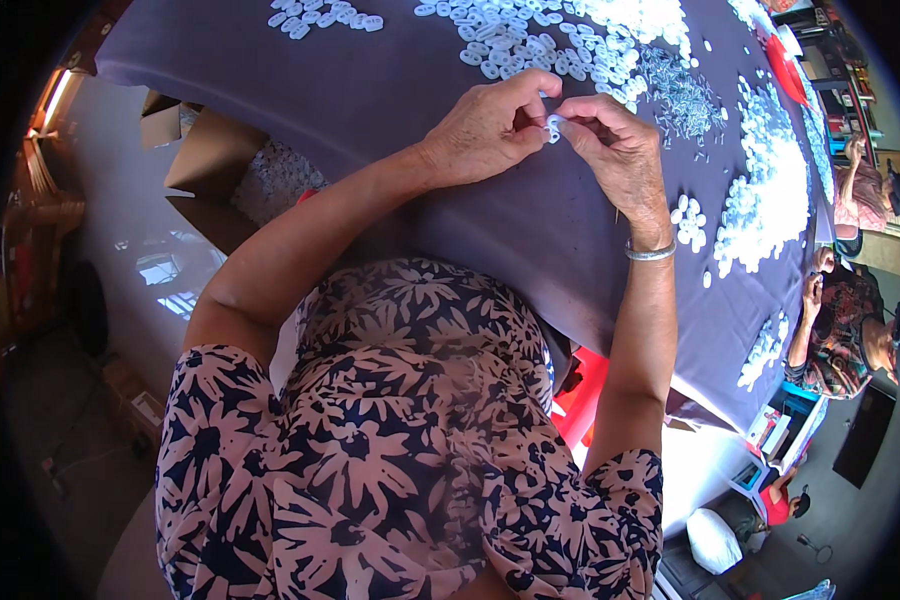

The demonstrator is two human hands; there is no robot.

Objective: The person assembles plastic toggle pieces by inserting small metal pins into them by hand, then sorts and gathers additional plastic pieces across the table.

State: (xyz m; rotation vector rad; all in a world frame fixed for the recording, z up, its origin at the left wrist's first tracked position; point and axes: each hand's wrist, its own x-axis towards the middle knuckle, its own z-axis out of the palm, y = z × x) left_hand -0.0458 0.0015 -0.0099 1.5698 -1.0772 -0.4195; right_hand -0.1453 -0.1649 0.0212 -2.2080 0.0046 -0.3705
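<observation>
Both my hands meet above the near part of the cloth-covered table (370, 80). Between their fingertips is a small white plastic piece (553, 128) with oval openings. My left hand (495, 125) pinches it from the left with thumb and finger. From the right, my right hand (615, 145) closes thumb and forefinger on the same piece. Just beyond my hands lie many loose white oval pieces (500, 45). A heap of small grey metal parts (680, 95) sits past my right hand. Whether a metal part is between my fingers is hidden.
More white pieces (765, 190) form a bright pile at right, with a small cluster (688, 222) nearer. A few lie far left (320, 15). An open cardboard box (215, 165) of pieces stands beside the table at left. Other people (845, 330) sit along the right.
</observation>
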